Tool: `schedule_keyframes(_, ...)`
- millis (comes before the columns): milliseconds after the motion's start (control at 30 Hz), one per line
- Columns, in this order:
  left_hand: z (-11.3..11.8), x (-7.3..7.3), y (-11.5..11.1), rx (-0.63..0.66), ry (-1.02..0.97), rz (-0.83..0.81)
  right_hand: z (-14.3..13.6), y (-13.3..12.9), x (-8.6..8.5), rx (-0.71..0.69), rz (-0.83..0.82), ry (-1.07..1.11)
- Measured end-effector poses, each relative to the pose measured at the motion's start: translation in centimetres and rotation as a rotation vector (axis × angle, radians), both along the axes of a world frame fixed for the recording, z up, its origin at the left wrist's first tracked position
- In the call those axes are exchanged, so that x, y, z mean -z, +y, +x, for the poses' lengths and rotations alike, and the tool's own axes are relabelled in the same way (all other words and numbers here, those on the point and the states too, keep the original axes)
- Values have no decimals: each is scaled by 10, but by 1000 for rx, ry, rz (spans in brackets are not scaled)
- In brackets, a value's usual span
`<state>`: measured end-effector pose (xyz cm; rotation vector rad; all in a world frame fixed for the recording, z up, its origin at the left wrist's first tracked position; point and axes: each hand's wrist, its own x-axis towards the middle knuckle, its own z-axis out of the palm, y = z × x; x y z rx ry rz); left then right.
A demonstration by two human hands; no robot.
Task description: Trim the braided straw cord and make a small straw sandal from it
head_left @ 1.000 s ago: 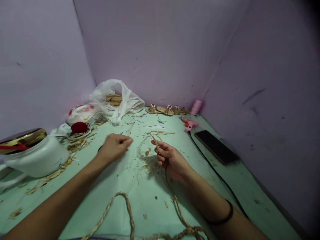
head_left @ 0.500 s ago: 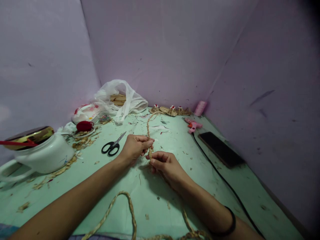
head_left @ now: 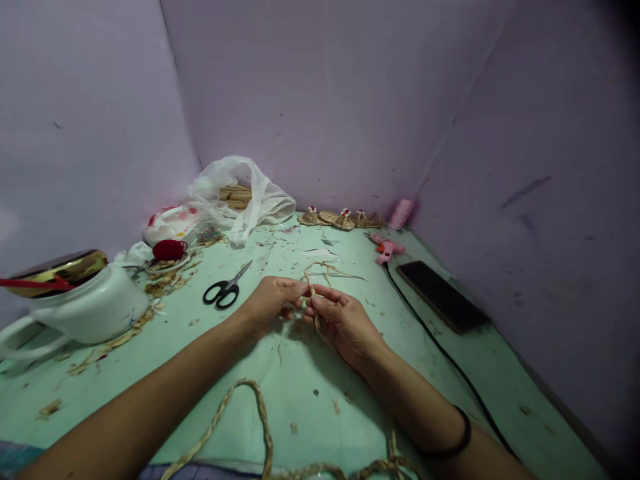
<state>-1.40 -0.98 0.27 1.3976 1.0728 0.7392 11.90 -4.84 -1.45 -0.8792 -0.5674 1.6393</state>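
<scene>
The braided cord (head_left: 311, 288) points away from the person, its long axis running front to back; beyond the fingertips its thin end bends and loose strands trail off to the right. The right hand (head_left: 343, 325) grips it between thumb and fingers, while the left hand (head_left: 270, 303) has its fingertips drawn together against it; whether they pinch a strand, I cannot tell. A thicker length of braid (head_left: 263, 417) curves up in a loop nearer the person than both hands, by the table's near edge. Scissors (head_left: 227, 288) lie just left of the left hand. Scrap-dotted green tabletop (head_left: 300, 400) spreads ahead of the hands and between the right hand and a black cable (head_left: 440, 353).
</scene>
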Motion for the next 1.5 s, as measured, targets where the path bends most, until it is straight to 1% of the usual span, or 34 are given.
schedule_keyframes(33, -9, -4, 5, -50, 179, 135, 1, 1, 0, 28, -26, -18)
schedule_keyframes(100, -30, -13, 15, -167, 633, 457, 4, 2, -1, 76, -50, -44)
schedule_keyframes(133, -43, -16, 20, -216, 897, 546, 4, 3, -1, 88, -50, -51)
schedule_keyframes(167, -55, -19, 24, -237, 1143, 538, 5, 3, -1, 93, -46, -58)
schedule_keyframes(200, -66, -20, 28, -181, 1315, 479, 6, 3, -2, 93, -48, -65)
schedule_keyframes(233, -76, -21, 31, -106, 1417, 426, 6, 3, -2, 92, -56, -73)
schedule_keyframes(300, -89, -19, 34, 2, 1492, 368, 6, 2, -2, 96, -83, -90)
schedule_keyframes(333, -92, -18, 35, 24, 1497, 365, 6, 2, -2, 100, -93, -98)
schedule_keyframes(400, -93, -14, 35, 22, 1497, 376, 5, 2, -2, 107, -103, -113)
schedule_keyframes(533, -90, -10, 36, 18, 1474, 470, 6, 2, -1, 118, -97, -142)
schedule_keyframes(633, -92, -10, 40, -49, 1366, 513, 8, 3, -1, 125, -86, -143)
schedule_keyframes(700, -93, -11, 43, -114, 1164, 467, 9, 4, -2, 133, -90, -140)
schedule_keyframes(767, -92, -14, 43, -156, 854, 337, 10, 5, -4, 150, -100, -137)
schedule_keyframes(833, -88, -19, 40, -152, 527, 198, 12, 5, -6, 167, -107, -136)
schedule_keyframes(867, -85, -21, 37, -144, 395, 155, 13, 6, -8, 174, -106, -138)
schedule_keyframes(900, -81, -22, 34, -128, 299, 139, 14, 6, -9, 182, -103, -145)
schedule_keyframes(933, -78, -23, 31, -112, 249, 149, 16, 7, -10, 191, -99, -154)
schedule_keyframes(967, -74, -23, 27, -93, 238, 181, 17, 7, -11, 202, -94, -165)
schedule_keyframes(1033, -65, -20, 19, -37, 296, 297, 20, 8, -13, 228, -82, -182)
schedule_keyframes(1167, -49, -7, 4, 90, 516, 626, 23, 9, -14, 253, -78, -197)
schedule_keyframes(1267, -43, 1, -3, 124, 655, 819, 22, 8, -14, 238, -75, -205)
schedule_keyframes(1367, -42, 4, -5, 143, 766, 940, 20, 7, -13, 221, -71, -197)
schedule_keyframes(1500, -43, 5, -5, 126, 830, 1046, 20, 7, -13, 218, -62, -202)
